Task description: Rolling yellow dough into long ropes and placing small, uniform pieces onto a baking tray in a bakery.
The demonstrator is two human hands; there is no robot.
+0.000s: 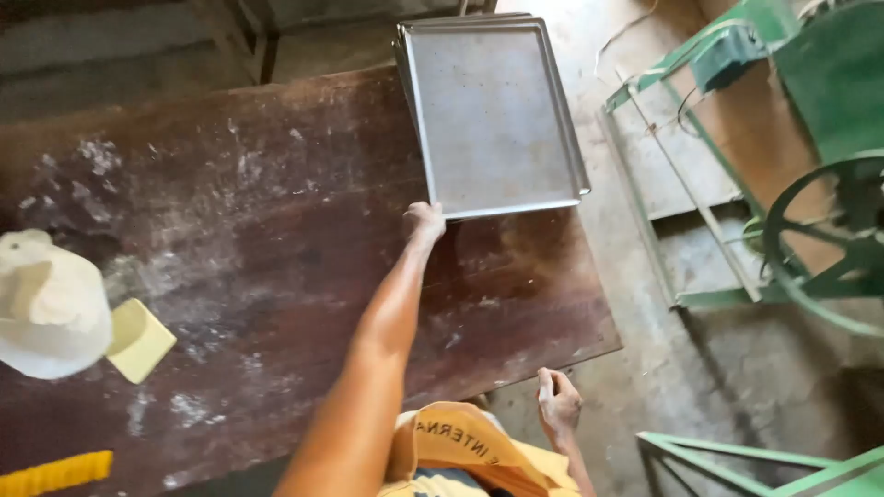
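Left fingers: the left hand (424,222) is curled closed over the near left corner of the flat rectangular grey metal baking tray (493,115), gripping its rim; the arm stretches out straight from 6 o'clock towards 12.
Right fingers: the right hand (558,403) is bent loosely over the near edge of the dark brown worn wooden table (276,276), fingertips touching the wood, holding nothing.
Tray: it lies flat at the table's far right corner, at about 1 o'clock from the left hand; its far end and right side hang past the table's edges. A second tray rim shows just under it on the left and far sides, so it seems to sit on a stack.
Table surface: patches of white flour dust run from 10 o'clock down to 7 o'clock of the left hand.
Left side: a white cloth cap (48,304) rests at 8 o'clock, touching a pale yellow square plastic scraper (140,340); a yellow strip (55,473) lies at the bottom corner.
Right side: a green metal-framed machine with a wheel (810,184) stands on the concrete floor at 3 o'clock, well apart from the table.
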